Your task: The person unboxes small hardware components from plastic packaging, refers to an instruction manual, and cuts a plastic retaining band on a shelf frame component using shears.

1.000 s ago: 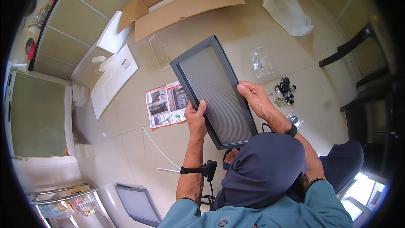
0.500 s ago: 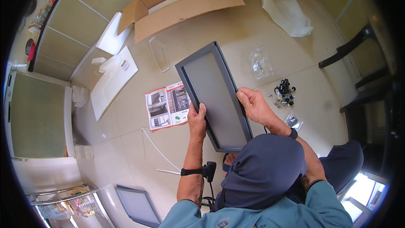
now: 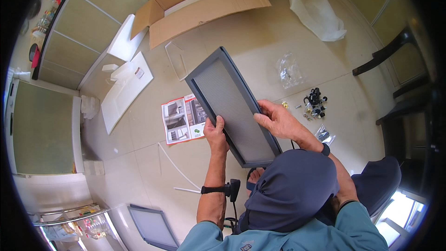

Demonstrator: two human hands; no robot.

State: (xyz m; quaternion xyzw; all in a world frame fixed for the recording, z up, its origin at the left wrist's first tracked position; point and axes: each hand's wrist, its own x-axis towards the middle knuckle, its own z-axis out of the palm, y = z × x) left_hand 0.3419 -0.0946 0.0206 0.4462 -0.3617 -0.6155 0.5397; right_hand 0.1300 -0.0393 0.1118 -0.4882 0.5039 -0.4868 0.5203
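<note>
A long rectangular panel (image 3: 232, 97) with a dark grey frame and a pale, finely ribbed centre is held aslant in front of me. Its lower end reaches my raised knee. My left hand (image 3: 215, 136) grips the left side of the frame, thumb on the front face and fingers mostly hidden behind. My right hand (image 3: 280, 121) holds the right side about level with it, thumb on the face near the edge. Behind the panel, partly covered by it, a printed leaflet (image 3: 175, 117) lies on the floor.
Black fittings and small metal parts (image 3: 316, 104) lie to the right, by clear plastic bags (image 3: 289, 70). An open cardboard box (image 3: 209, 15) stands at the far side. White foam pieces (image 3: 125, 97) lie left, a similar framed panel (image 3: 152, 227) lower left, a dark chair (image 3: 385, 55) right.
The panel's upper end has swung left. My right hand has shifted slightly left and down with it, uncovering a small gold-coloured part on the floor. My left hand has barely moved.
</note>
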